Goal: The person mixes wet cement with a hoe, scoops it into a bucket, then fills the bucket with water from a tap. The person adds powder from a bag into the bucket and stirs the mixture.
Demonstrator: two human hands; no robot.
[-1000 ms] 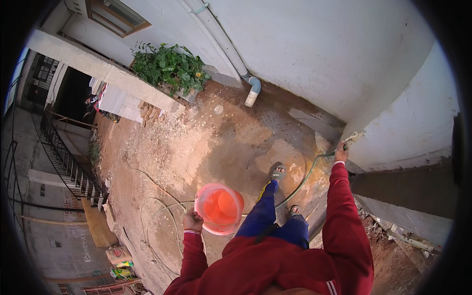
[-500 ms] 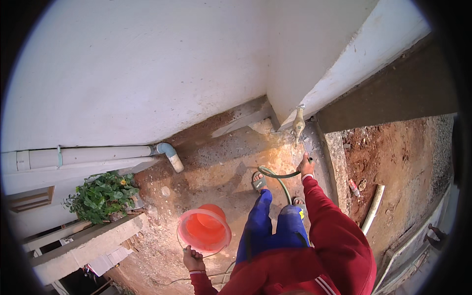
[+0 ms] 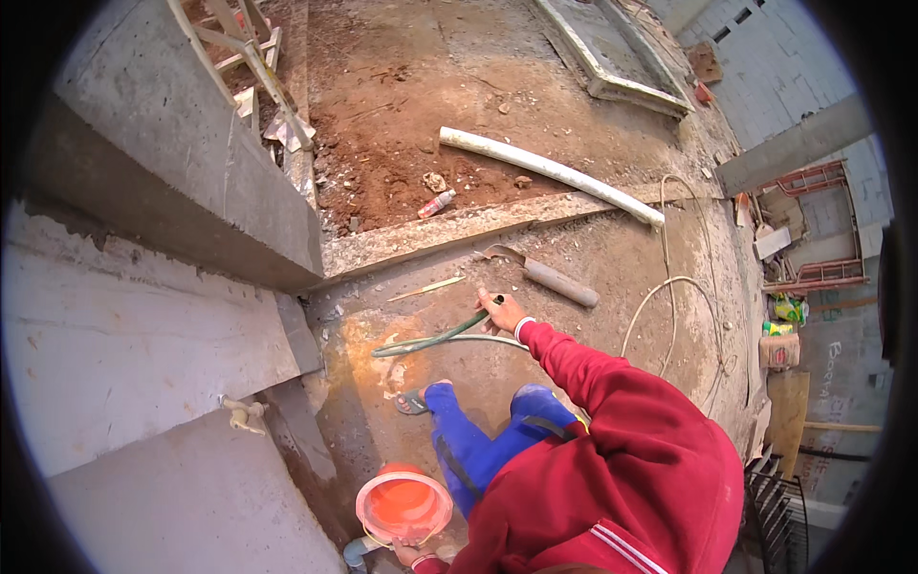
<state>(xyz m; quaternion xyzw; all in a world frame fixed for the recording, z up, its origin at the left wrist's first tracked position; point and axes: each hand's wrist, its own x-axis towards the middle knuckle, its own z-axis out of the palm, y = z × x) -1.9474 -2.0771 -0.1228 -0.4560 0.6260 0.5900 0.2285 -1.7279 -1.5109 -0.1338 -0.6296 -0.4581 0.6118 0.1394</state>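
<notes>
My right hand, in a red sleeve, grips the end of a green hose that loops over the concrete ground. Low in the view, my left hand holds the thin handle of an orange-red plastic bucket, whose inside shows no clear contents. To the left of the bucket and higher, a beige tap sticks out from the white wall, with no hose on it. Beyond my right hand lies a grey cylindrical piece beside a thin stick.
A concrete curb borders red dirt holding a white pipe and a small bottle. A concrete beam juts at upper left. Hose coils lie to the right, near scaffold frames and sacks.
My view has swung round toward the dirt area. My right hand has moved away from the tap with the hose end. My left hand still holds the bucket, now lower in view.
</notes>
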